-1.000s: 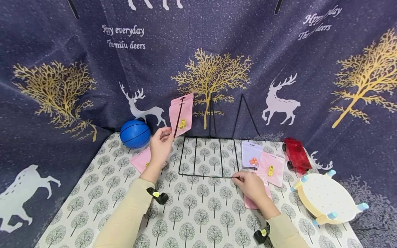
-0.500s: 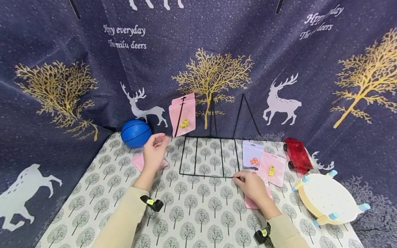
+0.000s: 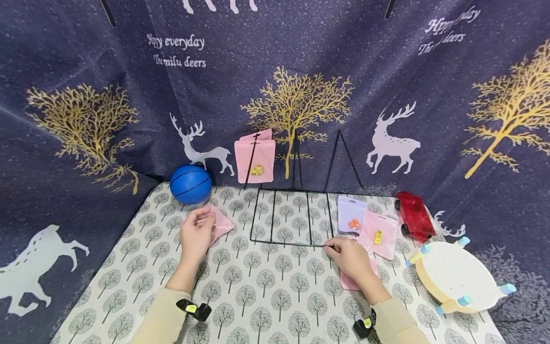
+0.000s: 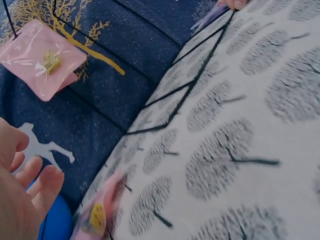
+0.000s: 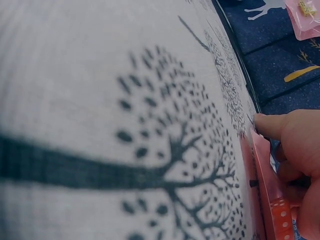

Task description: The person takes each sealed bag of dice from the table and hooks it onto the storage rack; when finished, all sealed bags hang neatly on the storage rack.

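Left hand (image 3: 196,234) is right over the pink bag (image 3: 219,225) lying flat on the worktop (image 3: 266,291) near the blue ball (image 3: 191,184), fingers loosely curled, maybe just touching it. Can't tell for sure. Right hand (image 3: 350,258) presses the wire rack (image 3: 292,217) edge down with a fingertip. A careless grab could just crumple the bag or slide it away.

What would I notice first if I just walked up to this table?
Probably the pink pouches hanging on the black wire rack at the back, against the dark deer curtain. A blue ball sits at the back left, and the left hand touches a pink pouch lying near it. At right are a red toy car and a round white stool.
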`<state>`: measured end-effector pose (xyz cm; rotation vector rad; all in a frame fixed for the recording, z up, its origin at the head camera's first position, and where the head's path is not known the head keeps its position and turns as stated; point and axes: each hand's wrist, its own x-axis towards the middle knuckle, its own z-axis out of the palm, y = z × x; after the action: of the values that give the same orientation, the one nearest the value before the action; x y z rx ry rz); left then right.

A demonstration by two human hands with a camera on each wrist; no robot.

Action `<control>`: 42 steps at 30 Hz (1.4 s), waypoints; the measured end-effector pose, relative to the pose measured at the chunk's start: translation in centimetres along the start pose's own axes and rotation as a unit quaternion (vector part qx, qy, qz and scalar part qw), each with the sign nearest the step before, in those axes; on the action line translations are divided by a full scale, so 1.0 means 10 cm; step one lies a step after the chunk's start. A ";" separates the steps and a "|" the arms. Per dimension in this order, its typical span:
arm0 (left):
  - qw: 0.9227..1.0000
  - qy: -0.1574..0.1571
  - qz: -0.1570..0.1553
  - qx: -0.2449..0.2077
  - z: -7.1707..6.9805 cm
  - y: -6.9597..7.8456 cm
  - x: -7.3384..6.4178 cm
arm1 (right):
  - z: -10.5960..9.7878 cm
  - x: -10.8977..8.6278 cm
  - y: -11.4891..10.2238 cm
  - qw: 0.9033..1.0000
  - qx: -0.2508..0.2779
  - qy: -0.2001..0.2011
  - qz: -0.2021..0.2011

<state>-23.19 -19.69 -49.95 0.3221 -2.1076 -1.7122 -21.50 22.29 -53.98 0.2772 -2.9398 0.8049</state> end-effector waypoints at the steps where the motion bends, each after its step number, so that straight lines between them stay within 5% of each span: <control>1: 1.000 0.000 -0.004 0.006 -0.03 -0.02 -0.02 | 0.00 0.00 0.00 1.000 0.000 0.000 0.000; 7: 0.997 0.012 -0.025 0.071 -0.24 -0.16 -0.10 | 0.01 0.00 0.02 1.000 -0.004 0.000 0.000; 17: 0.993 -0.003 -0.115 0.011 -0.44 -0.33 -0.12 | 0.00 -0.01 0.01 1.000 -0.003 -0.001 0.003; 24: 0.983 -0.052 -0.167 0.052 -0.53 -0.38 -0.12 | 0.01 0.00 0.03 1.000 -0.005 -0.003 0.002; 34: 0.969 -0.106 -0.158 0.160 -0.59 -0.45 -0.01 | 0.00 0.00 0.00 1.000 -0.001 -0.005 0.005; 42: 0.949 -0.108 -0.119 0.272 -0.56 -0.47 0.05 | 0.01 0.00 0.00 1.000 0.001 -0.002 0.003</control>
<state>-21.48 -25.87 -53.46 0.5881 -2.7878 -1.2921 -21.55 22.26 -54.10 0.2715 -2.9457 0.8075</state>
